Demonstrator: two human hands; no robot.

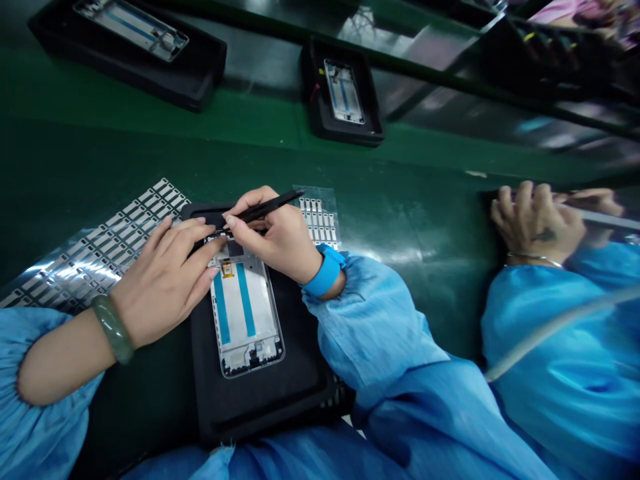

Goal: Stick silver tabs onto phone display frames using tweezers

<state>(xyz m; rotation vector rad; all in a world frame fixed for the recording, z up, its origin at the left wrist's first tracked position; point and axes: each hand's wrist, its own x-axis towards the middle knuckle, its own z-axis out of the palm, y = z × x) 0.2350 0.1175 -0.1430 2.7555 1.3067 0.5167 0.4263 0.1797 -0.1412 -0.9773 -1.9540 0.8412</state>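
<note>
A phone frame (260, 293) with blue adhesive strips and a small orange flex part lies on a black foam tray (240, 407). My left hand (167, 277), with a green bangle at the wrist, rests stretched fingers over the frame's top left end. Pinched in my right hand (280, 237) is a slim black pen-like tool (273, 205), slanting over the top end of the frame. Its working tip is hidden by the fingers. A blue band circles my right wrist.
Sheets of small labels (125, 240) lie left of the tray, and another label sheet (320, 217) lies behind my right hand. Two black trays (200, 83) (370, 133) at the back hold phone frames. To the right, a co-worker's hands (540, 223) work on the green bench (415, 207).
</note>
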